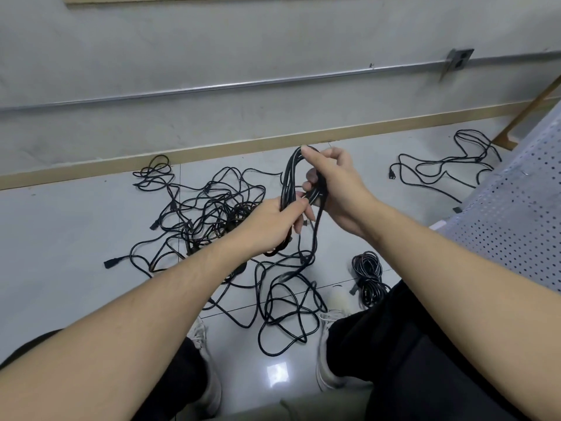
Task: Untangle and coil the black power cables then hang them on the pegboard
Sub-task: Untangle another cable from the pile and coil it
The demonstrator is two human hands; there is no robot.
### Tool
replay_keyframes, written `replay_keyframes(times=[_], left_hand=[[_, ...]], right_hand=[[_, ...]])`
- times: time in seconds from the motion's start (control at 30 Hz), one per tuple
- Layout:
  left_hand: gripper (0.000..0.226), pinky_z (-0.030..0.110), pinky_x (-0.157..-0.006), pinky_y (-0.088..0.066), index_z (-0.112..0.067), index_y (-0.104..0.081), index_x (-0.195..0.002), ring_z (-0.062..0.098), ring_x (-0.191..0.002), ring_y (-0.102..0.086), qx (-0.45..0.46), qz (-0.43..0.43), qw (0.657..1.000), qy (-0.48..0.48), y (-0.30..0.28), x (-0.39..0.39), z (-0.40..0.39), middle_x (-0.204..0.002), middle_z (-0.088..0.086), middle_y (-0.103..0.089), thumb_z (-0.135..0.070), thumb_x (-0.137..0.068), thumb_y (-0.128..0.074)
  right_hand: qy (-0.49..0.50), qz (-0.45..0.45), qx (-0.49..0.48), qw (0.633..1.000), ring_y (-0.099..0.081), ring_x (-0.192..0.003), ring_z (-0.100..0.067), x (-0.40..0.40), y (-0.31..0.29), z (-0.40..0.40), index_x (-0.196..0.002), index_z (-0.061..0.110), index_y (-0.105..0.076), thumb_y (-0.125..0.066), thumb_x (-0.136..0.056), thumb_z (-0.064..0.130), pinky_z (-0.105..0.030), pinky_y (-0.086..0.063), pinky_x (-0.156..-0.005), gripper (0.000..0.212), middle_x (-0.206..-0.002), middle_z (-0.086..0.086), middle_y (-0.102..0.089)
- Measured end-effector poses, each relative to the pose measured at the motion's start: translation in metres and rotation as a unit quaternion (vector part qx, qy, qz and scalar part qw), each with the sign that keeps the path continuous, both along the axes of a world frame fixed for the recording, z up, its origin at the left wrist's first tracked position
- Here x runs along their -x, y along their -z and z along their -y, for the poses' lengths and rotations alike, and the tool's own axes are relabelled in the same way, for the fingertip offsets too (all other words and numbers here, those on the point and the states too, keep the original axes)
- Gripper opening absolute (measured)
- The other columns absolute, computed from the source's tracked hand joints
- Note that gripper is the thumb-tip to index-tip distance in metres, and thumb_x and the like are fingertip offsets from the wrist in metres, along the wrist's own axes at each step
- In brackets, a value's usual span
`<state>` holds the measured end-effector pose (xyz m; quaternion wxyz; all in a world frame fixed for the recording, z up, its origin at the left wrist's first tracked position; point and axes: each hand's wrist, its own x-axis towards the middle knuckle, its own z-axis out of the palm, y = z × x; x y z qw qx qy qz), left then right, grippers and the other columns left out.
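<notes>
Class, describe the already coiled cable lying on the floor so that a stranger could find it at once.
Start at the perforated white pegboard leaning at the right. On the floor below its near edge, beside the person's right knee, lies the coiled cable. Unlike the loose tangle, it forms one tight bundle.

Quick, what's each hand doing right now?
Left hand: grips the lower part of the coiled black cable.
Right hand: holds the same coil near its top loop.

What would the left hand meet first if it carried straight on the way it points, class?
The left hand points up and right along its forearm. It already grips the coiled cable; beyond that, the right hand likely comes first, though depth is unclear.
</notes>
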<state>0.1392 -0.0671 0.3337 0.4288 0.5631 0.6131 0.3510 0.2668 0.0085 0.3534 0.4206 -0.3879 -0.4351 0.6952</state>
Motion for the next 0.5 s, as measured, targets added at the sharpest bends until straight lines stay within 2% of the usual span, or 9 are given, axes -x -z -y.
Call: replay_keyframes(times=[0.1,0.17,0.23,0.3,0.33,0.4,0.47,0.5], left_hand=[[0.04,0.017,-0.056,-0.037,-0.02,-0.07,-0.084,-0.001,-0.052,-0.048,0.017,0.009,1.0,-0.019,0.002,-0.004,0.004,-0.058,-0.019,-0.058,-0.037,-0.108,-0.043],[0.041,0.02,-0.059,-0.036,-0.019,-0.067,-0.079,0.002,-0.053,-0.046,0.017,0.003,1.0,-0.022,0.001,-0.007,0.006,-0.055,-0.016,-0.05,-0.036,-0.107,-0.043],[0.042,0.033,-0.074,-0.045,-0.018,-0.063,-0.072,0.01,-0.068,-0.059,0.044,0.048,0.998,0.004,-0.002,-0.01,0.007,-0.07,-0.005,-0.061,-0.034,-0.106,-0.043],[0.043,0.046,-0.093,-0.053,-0.015,-0.059,-0.067,0.022,-0.082,-0.071,0.092,0.163,0.982,0.024,-0.005,-0.014,0.009,-0.083,0.006,-0.068,-0.028,-0.105,-0.043],[0.044,0.05,-0.094,-0.055,-0.015,-0.058,-0.065,0.025,-0.076,-0.07,0.105,0.203,0.973,0.022,-0.004,-0.015,0.008,-0.082,0.01,-0.064,-0.026,-0.104,-0.043],[0.042,0.051,-0.085,-0.056,-0.017,-0.057,-0.061,0.022,-0.061,-0.058,0.104,0.224,0.969,0.007,0.0,-0.017,0.006,-0.076,0.01,-0.051,-0.028,-0.101,-0.046],[0.036,0.043,-0.073,-0.051,-0.018,-0.055,-0.06,0.019,-0.055,-0.049,0.095,0.247,0.964,-0.027,0.003,-0.017,0.004,-0.073,0.006,-0.046,-0.031,-0.093,-0.05],[0.032,0.037,-0.066,-0.048,-0.018,-0.053,-0.059,0.018,-0.055,-0.046,0.089,0.272,0.957,-0.054,0.003,-0.017,0.002,-0.07,0.003,-0.047,-0.028,-0.09,-0.051]], right_hand=[[-0.002,-0.026,0.035,0.999,-0.028,-0.047,-0.011,0.007,-0.003,0.002,-0.105,0.022,-0.039,-0.075,-0.092,0.025,-0.027,-0.037,-0.051,0.038,-0.056,0.008,-0.033],[-0.007,-0.036,0.038,0.999,-0.02,-0.044,-0.009,0.007,-0.007,0.003,-0.102,0.022,-0.04,-0.073,-0.093,0.021,-0.024,-0.025,-0.046,0.034,-0.053,0.009,-0.027],[-0.001,-0.046,0.042,0.998,-0.015,-0.043,-0.008,0.005,-0.008,0.002,-0.099,0.022,-0.043,-0.072,-0.094,0.018,-0.022,-0.016,-0.043,0.029,-0.053,0.009,-0.022],[0.003,-0.051,0.045,0.998,-0.014,-0.042,-0.007,0.004,-0.008,0.001,-0.096,0.023,-0.045,-0.071,-0.094,0.018,-0.022,-0.013,-0.041,0.027,-0.054,0.008,-0.02],[0.004,-0.054,0.046,0.998,-0.014,-0.042,-0.007,0.003,-0.007,0.001,-0.095,0.023,-0.045,-0.07,-0.094,0.019,-0.021,-0.014,-0.041,0.026,-0.055,0.008,-0.019],[0.0,-0.055,0.04,0.998,-0.018,-0.044,-0.008,0.003,-0.005,-0.001,-0.094,0.023,-0.046,-0.069,-0.096,0.025,-0.021,-0.02,-0.041,0.023,-0.055,0.007,-0.023],[-0.022,-0.039,0.039,0.998,-0.034,-0.05,-0.01,0.003,-0.003,-0.002,-0.098,0.022,-0.053,-0.061,-0.099,0.045,-0.022,-0.034,-0.049,0.024,-0.06,0.004,-0.041],[-0.037,-0.016,0.042,0.998,-0.046,-0.055,-0.012,0.004,-0.001,-0.003,-0.104,0.02,-0.057,-0.054,-0.099,0.055,-0.024,-0.042,-0.055,0.036,-0.066,0.001,-0.052]])
